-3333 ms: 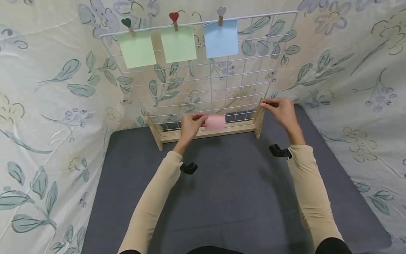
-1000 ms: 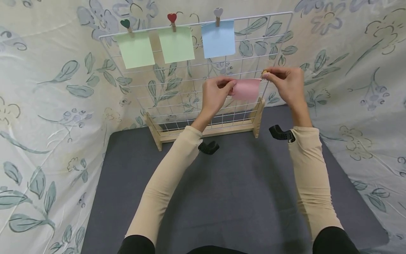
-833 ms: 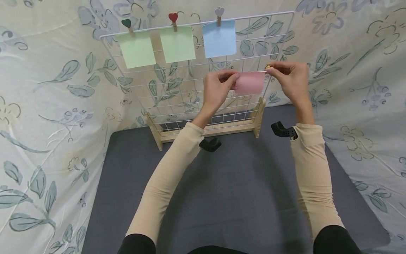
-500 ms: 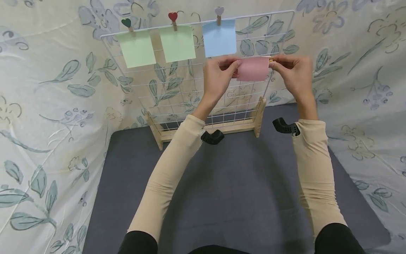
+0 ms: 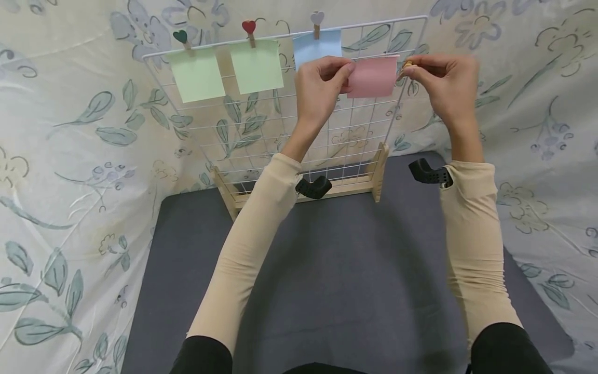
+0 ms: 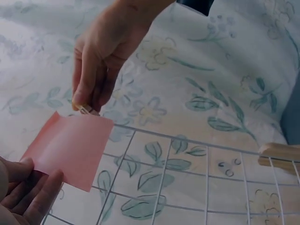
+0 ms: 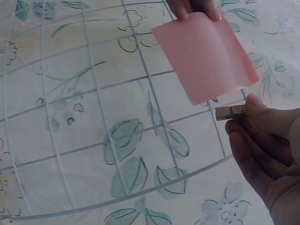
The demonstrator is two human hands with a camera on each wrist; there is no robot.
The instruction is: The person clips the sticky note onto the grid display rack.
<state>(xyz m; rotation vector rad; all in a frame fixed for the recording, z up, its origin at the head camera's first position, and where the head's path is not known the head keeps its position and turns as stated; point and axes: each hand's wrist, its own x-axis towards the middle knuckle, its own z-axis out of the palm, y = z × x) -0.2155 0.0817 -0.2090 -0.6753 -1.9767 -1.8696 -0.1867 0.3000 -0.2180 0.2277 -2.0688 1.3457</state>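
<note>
My left hand (image 5: 320, 91) pinches a pink paper note (image 5: 372, 77) by its left edge, in front of the white wire grid (image 5: 355, 111) near its upper right part. In the left wrist view the note (image 6: 70, 150) bends slightly between thumb and fingers. Just right of it, my right hand (image 5: 446, 85) pinches a small wooden clothespin (image 7: 229, 112) with a yellow piece at its end. The clothespin's wooden tip points toward the note, a short gap from its edge in the right wrist view. The left hand and note partly cover a blue note (image 5: 317, 45) on the grid.
Two green notes (image 5: 196, 74) hang from the grid's top wire, held by clothespins with a green heart (image 5: 180, 37) and a red heart (image 5: 249, 26). A white heart clothespin (image 5: 317, 19) holds the blue note. A wooden base (image 5: 345, 188) supports the grid on the dark grey table (image 5: 336, 270).
Both hands have risen from near the wooden base to the upper right of the grid, bringing the pink note and clothespin along. The right hand has lately drawn slightly away from the note.
</note>
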